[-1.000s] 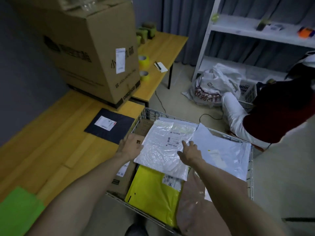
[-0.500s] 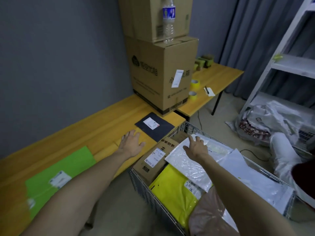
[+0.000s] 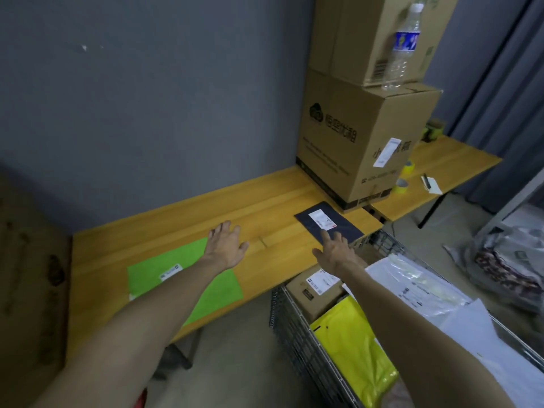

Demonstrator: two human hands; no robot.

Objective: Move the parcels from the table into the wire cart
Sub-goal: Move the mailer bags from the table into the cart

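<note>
Fingers (image 3: pixel 226 231) spread, grasping nothing: left hand (image 3: pixel 225 245) above wooden bench (image 3: pixel 265 207); right hand (image 3: pixel 335 253) at edge of flat dark mailer (image 3: pixel 341 228). Flat green mailer (image 3: pixel 219 293) nearby. Inside wire cart (image 3: pixel 291 334): cardboard box (image 3: pixel 309 293), glossy yellow bag (image 3: pixel 350 343).

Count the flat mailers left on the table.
2. A green mailer lies near the front edge of the table, partly under the left forearm. A dark mailer lies beside the big cardboard box, at the fingertips of the right hand. The arms could hide another.
</note>
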